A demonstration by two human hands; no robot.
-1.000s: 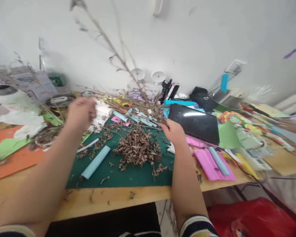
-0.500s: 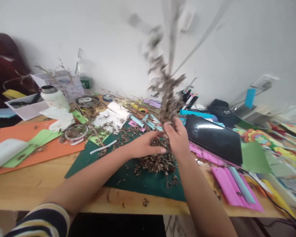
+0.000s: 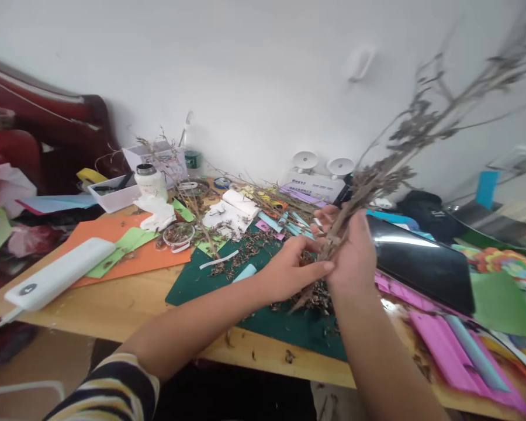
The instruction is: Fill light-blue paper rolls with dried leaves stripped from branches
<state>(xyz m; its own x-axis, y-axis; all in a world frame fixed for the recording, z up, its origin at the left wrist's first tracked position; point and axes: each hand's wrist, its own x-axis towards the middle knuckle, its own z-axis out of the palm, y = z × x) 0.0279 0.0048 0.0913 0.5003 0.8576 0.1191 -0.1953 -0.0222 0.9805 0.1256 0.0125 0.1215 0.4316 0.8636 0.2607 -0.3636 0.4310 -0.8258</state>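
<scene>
A tall bunch of dried plant stems (image 3: 377, 175) slants up to the right, its tips blurred near the frame's corner. My left hand (image 3: 296, 263) grips the lower stems, thumb laid across them and fingers partly hidden behind. Around the same bunch, just above, my right hand (image 3: 353, 251) cups the stems between thumb and loosely curled fingers. Beneath both hands a heap of dry brown leaf crumbs (image 3: 318, 298) lies on a dark green mat (image 3: 193, 286), partly covered by my hands.
At right lie a black tablet (image 3: 421, 263) and pink paper (image 3: 447, 351) with a blue roll. Leftward are a white power bank (image 3: 59, 275), orange paper (image 3: 87, 231), a white bottle (image 3: 151, 184) and a small round dish (image 3: 178, 235). A white emergency light (image 3: 313, 184) stands behind.
The dried bunch has swung from nearly upright to leaning right. My right hand has turned and loosened around it, while my left hand has closed on the lower stems. The view has shifted left.
</scene>
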